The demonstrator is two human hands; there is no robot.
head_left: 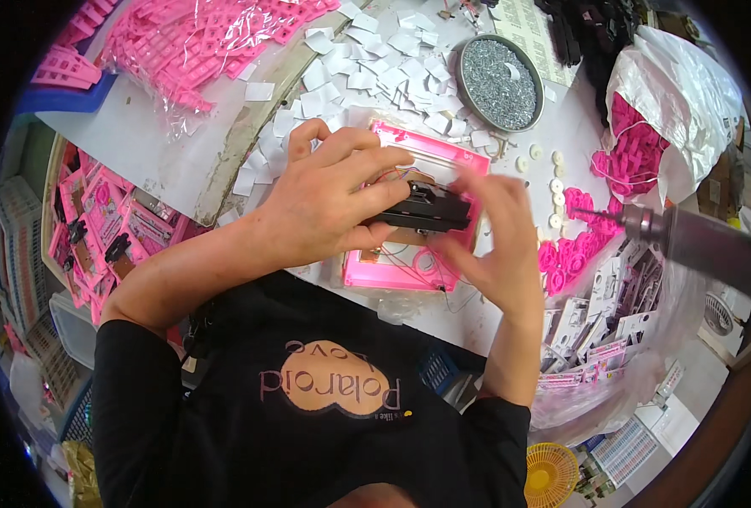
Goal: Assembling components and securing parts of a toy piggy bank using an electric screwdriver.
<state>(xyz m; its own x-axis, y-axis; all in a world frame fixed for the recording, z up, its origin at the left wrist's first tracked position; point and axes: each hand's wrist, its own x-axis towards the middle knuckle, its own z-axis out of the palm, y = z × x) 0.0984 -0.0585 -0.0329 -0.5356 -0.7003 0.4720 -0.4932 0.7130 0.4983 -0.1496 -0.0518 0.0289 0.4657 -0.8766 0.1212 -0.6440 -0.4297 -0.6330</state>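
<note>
My left hand (329,195) grips a long black plastic mechanism (430,208) at its left end, thumb below and fingers above. My right hand (498,233) is around the right end of that mechanism, its fingers smeared by motion, so whether it grips is unclear. Beneath both hands lies a bright pink, shallow rectangular casing (375,276) on the table. Inside it show thin wires, a brown board and a pink ring (426,261). My fingers and the mechanism hide much of the casing's middle.
White paper squares (384,63) cover the back, beside a round tin of small metal screws (500,82). A power screwdriver (646,224) juts in from the right, over pink rings (561,267). Bagged pink parts (198,51) lie back left; a box of pink casings (104,212) stands left.
</note>
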